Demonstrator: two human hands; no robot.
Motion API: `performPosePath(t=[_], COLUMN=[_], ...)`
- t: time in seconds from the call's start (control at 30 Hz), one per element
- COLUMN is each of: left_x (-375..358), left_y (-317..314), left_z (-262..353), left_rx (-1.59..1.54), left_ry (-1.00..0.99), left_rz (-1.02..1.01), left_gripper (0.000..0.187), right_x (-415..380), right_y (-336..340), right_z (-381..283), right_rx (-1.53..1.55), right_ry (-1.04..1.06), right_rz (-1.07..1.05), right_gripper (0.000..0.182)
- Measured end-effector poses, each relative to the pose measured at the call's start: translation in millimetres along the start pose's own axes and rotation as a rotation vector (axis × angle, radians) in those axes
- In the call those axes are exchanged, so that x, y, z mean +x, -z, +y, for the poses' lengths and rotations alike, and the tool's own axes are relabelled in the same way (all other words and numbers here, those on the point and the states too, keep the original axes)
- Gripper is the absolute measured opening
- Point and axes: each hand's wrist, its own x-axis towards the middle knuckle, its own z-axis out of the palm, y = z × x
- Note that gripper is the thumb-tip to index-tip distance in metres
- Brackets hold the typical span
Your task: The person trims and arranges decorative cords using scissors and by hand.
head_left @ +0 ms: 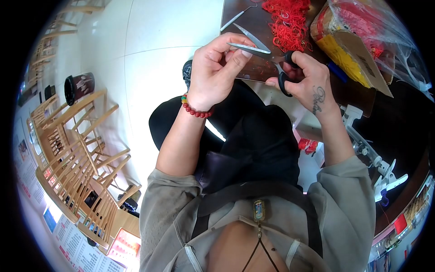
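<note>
My right hand (312, 81) holds a pair of scissors (259, 50) by their black handle loops, and the blades are spread apart. At the blades, my left hand (213, 72) is closed with thumb and index finger pinched together. What sits between those fingertips is too small or hidden to make out. One blade crosses in front of the left fingertips. Just beyond the scissors, a tangled pile of red cord (290, 27) lies on the dark table (253, 70). A thin hooked tool with a pale handle (234, 19) rests at the table's left edge.
An opened cardboard box (362, 56) with yellow wrapping and clear plastic (398, 31) stands at the table's right. A blue pen-like object (336, 71) lies beside it. A white clamp stand (369, 154) is by my right arm. Wooden chairs (77, 149) fill the left side.
</note>
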Motion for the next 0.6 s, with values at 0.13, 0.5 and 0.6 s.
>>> performPosePath(t=[0.13,0.5,0.6], left_x=[0.1,0.6,0.7], left_y=[0.5,-1.0,-1.2], left_z=[-0.7,1.4,0.8], left_rx=[0.051,0.055,0.055], left_ry=[-0.013,-0.037,-0.053], left_rz=[-0.001,0.003,0.016], left_gripper=[0.01,0.009,0.008], right_x=[-0.7,-1.3,-1.2], right_y=[2.1,1.0,0.3], right_z=[2.2,0.6,0.2], right_rx=[-0.047,-0.101,-0.129], right_ry=[0.046,0.103,0.114], right_rz=[0.024,0.088,0.109], right_gripper=[0.043,0.04,0.039])
